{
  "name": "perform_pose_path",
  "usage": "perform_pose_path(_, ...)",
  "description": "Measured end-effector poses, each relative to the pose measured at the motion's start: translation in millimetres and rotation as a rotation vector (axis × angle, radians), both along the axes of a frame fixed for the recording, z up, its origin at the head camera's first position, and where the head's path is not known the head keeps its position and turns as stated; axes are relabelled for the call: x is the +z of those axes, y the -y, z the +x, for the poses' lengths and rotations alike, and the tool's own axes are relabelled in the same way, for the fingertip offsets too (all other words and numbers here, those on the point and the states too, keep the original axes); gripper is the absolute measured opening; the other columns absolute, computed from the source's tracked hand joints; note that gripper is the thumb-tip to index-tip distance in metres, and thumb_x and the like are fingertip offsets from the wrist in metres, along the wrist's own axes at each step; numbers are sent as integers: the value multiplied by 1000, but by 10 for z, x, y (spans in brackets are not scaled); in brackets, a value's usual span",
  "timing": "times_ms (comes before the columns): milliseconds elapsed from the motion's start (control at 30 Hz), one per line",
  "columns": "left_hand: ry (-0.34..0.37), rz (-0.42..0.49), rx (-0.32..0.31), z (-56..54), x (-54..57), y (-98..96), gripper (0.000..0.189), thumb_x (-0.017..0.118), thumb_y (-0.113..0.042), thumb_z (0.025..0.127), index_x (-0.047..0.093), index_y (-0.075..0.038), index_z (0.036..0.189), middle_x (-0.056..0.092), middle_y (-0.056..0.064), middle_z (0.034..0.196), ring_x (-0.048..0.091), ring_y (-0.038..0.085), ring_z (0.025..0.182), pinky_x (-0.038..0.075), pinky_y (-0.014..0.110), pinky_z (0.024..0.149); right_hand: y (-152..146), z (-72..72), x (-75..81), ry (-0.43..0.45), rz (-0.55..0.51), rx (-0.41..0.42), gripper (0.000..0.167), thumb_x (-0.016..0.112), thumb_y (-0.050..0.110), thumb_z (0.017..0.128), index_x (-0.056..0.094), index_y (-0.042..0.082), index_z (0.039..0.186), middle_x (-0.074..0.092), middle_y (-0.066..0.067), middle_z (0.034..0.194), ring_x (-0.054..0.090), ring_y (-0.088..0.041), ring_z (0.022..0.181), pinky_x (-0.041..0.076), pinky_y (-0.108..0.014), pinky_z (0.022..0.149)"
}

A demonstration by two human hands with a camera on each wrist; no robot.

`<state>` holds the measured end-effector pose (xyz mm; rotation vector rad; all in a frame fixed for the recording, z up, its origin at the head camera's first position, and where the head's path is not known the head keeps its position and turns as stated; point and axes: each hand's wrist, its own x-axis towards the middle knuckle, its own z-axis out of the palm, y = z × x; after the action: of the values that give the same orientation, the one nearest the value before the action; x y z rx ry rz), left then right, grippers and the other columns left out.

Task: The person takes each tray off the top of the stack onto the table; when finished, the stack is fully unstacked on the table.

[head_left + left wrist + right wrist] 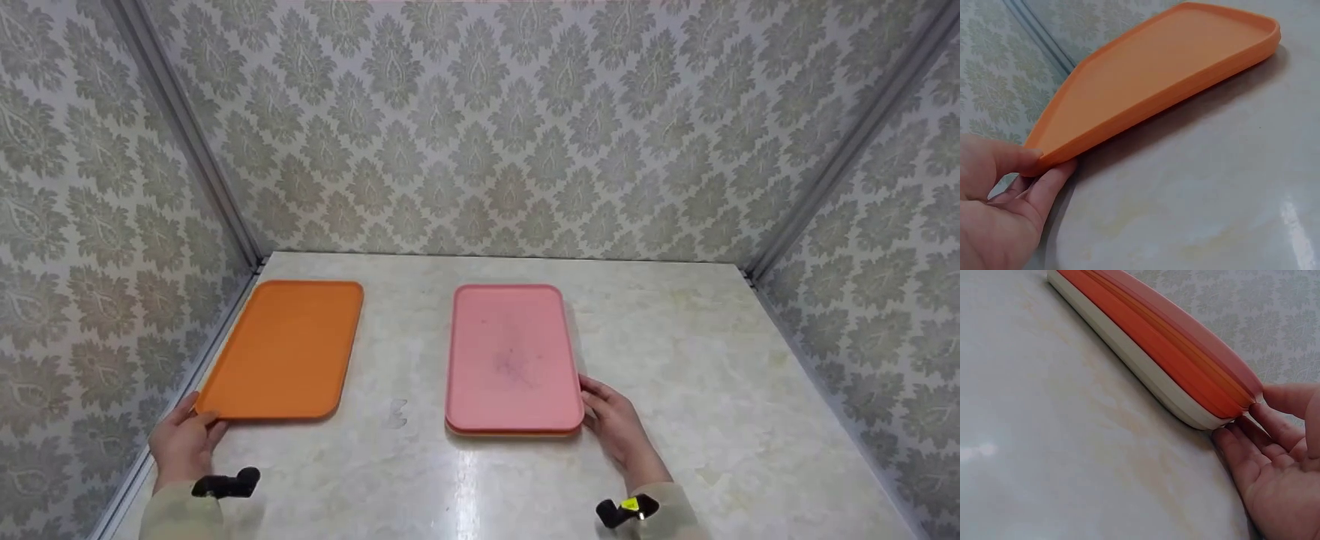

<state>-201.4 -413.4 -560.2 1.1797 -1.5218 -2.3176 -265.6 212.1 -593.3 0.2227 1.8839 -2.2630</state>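
An orange tray [285, 349] is at the left of the table, in the head view. My left hand [182, 442] pinches its near left corner, thumb on the rim and fingers beneath. In the left wrist view, that orange tray [1157, 73] casts a shadow below its long side. A pink tray [514, 360] tops a stack in the middle. My right hand [619, 424] grips this pink tray near its near right corner. From the right wrist view, the thumb meets the pink rim [1207, 337], with fingertips against orange layers [1174, 360] and a white tray [1145, 371] lower down.
Both stand on a pale marbled table [405, 480] with a glossy reflection near its front. A patterned back wall [480, 150] rises behind the table. Side panels with metal corner posts [187, 135] bound it left and right. The orange tray lies close to the left panel.
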Motion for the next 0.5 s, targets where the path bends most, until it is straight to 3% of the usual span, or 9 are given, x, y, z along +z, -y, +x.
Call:
perform_pose_path(133, 19, 8, 25, -10, 31, 20, 71, 48, -1, 104, 26, -36, 162, 9, -8, 173, 22, 16, 158, 40, 25, 117, 2, -5, -1, -2, -8, -7, 46, 58, 10, 104, 51, 1, 148, 52, -17, 153, 64, -10, 119, 58, -28, 93)
perform_pose_path(267, 3, -6, 21, -11, 49, 16, 71, 47, -1, 104, 24, -34, 163, 7, -7, 173, 21, 16, 158, 35, 27, 120, -1, -8, 1, -13, -19, -6, 47, 58, 10, 104, 51, 0, 149, 52, -17, 154, 64, -11, 120, 58, -29, 94)
perform_pose_path(500, 20, -165, -8, 0, 30, -23, 68, 49, -8, 105, 21, -25, 165, 5, 0, 174, 26, 15, 156, 37, 23, 119, 0, -7, -17, -17, -17, -6, 46, 58, 10, 104, 51, -1, 148, 53, -18, 153, 65, -11, 119, 58, -29, 93)
